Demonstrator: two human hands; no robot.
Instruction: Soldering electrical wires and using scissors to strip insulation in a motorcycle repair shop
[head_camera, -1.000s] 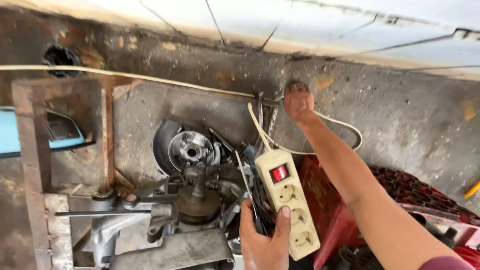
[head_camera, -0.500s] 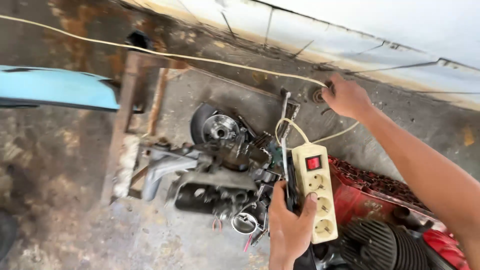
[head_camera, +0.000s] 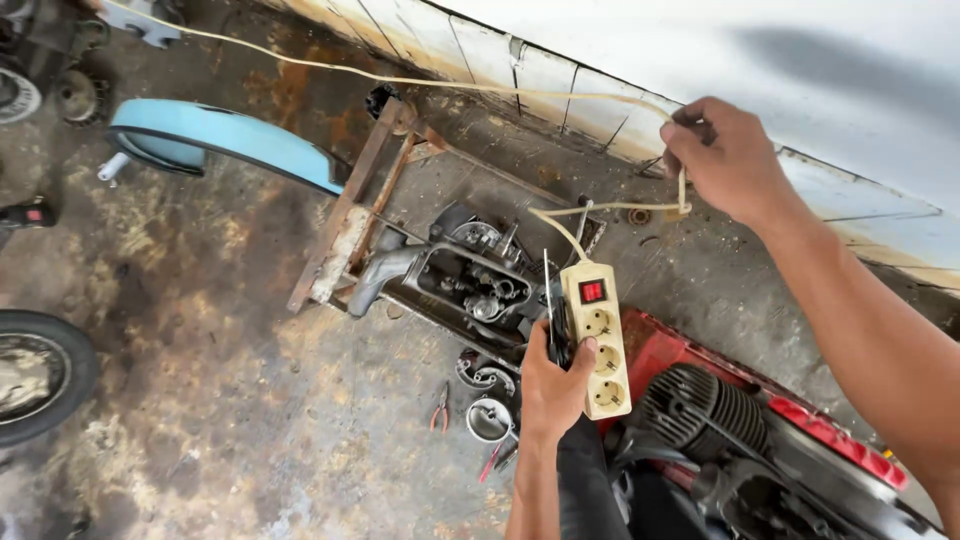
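Right hand (head_camera: 725, 160) raised, cord (head_camera: 440, 84) pinched.

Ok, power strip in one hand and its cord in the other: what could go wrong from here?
The cord runs taut across the oily floor, so it could snag on the metal frame or trip someone. The left hand grips the power strip only at one edge, above the engine parts, so it might slip. The right hand pinches a loop that may kink.

left hand (head_camera: 552, 385): bare, no glove | right hand (head_camera: 728, 160): bare | forearms: unsleeved, no watch
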